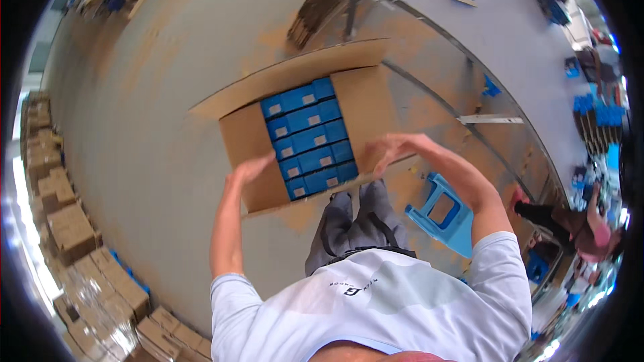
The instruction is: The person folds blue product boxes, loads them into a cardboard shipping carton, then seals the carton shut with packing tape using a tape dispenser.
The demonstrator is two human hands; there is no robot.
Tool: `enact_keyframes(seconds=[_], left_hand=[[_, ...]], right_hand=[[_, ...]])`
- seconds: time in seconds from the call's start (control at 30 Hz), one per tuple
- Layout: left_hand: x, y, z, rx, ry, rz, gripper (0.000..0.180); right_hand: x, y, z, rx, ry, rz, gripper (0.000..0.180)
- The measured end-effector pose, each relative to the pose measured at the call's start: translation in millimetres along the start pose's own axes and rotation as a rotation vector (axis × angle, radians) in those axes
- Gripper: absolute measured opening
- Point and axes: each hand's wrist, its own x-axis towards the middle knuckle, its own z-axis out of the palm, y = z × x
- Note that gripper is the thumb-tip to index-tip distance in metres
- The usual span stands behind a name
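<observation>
The open carton (305, 131) sits between both hands: left hand (249, 169) flat on its left flap, right hand (386, 151) gripping the right flap.

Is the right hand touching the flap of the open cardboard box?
Touching. In the head view, the right hand lies on the near edge of the right flap of the cardboard box, with no gap visible.
</observation>
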Motion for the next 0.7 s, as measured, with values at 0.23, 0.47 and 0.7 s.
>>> enact_keyframes(seconds=[0.23,0.47,0.7], left_hand=[[-42.7,44.5,13.8,-0.03,1.105,0.356,0.06],[2.3,6.8,193.7,0.065,0.711,0.415,0.113],[14.2,3.1,208.7,0.054,0.642,0.257,0.115]], right_hand=[[79.1,29.8,-3.2,-0.475,0.582,0.351,0.071],[84.4,-13.3,-56.2,-0.701,0.789,-0.135,0.068],[117.3,-91.1,-184.5,-0.718,0.989,-0.423,0.069]])
